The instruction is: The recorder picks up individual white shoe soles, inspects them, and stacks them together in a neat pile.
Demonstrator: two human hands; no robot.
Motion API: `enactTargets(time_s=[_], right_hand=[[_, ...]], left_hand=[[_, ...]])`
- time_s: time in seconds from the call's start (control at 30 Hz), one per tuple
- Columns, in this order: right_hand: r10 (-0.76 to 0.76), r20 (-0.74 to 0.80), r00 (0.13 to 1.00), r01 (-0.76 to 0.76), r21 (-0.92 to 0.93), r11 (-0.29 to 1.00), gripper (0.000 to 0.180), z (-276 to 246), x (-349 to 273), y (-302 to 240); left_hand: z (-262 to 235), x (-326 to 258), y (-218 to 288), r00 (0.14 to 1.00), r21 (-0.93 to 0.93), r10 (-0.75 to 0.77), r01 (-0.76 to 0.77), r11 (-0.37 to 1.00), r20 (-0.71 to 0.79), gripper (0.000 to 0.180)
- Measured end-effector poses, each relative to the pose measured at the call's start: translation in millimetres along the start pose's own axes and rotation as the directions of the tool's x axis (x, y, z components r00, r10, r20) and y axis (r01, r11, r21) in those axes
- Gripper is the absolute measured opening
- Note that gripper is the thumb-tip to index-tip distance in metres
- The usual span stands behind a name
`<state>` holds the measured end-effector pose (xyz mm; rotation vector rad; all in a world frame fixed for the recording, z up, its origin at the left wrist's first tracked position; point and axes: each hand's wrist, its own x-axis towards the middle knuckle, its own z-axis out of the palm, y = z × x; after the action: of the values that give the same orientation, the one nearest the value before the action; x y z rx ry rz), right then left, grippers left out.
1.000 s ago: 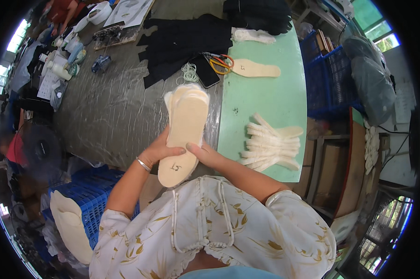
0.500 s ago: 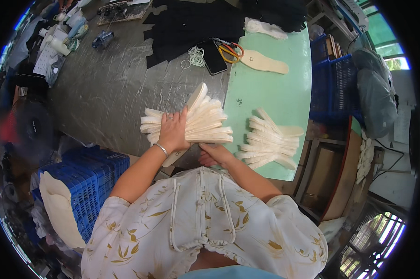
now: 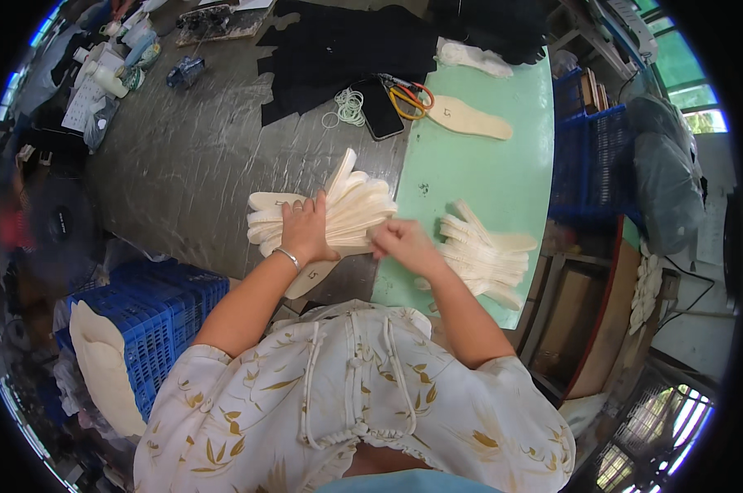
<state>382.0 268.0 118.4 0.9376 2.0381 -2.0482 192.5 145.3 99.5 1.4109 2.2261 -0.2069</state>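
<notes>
Grey worktable with green mat, blue crates alongside (daylit window beyond).

Left hand pressed flat, fingers spread, forearm extended; right hand loosely curled, fingertips pinching, elbow bent.

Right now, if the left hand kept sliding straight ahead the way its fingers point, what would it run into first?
The left hand lies flat on the fanned stack of insoles, fingers pointing away from the body. Past the stack there is bare grey tabletop; further on, roughly in line, the loose white rubber bands, though fisheye bending makes this uncertain.
</notes>
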Motion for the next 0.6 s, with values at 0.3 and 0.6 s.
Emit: enactTargets(time_s=[0.3,0.6], right_hand=[[-0.159,0.53,0.833,0.552,-0.781,0.292,0.045,22,141,-40],[0.109,0.534,0.839,0.465,-0.805,0.368,0.07,31,182,-52]], left_hand=[[18,-12,12,0.999,0.076,-0.023,0.025,0.997,-0.028,0.126],[41,-45,36,0.949,-0.03,-0.079,0.074,0.997,-0.304,0.122]])
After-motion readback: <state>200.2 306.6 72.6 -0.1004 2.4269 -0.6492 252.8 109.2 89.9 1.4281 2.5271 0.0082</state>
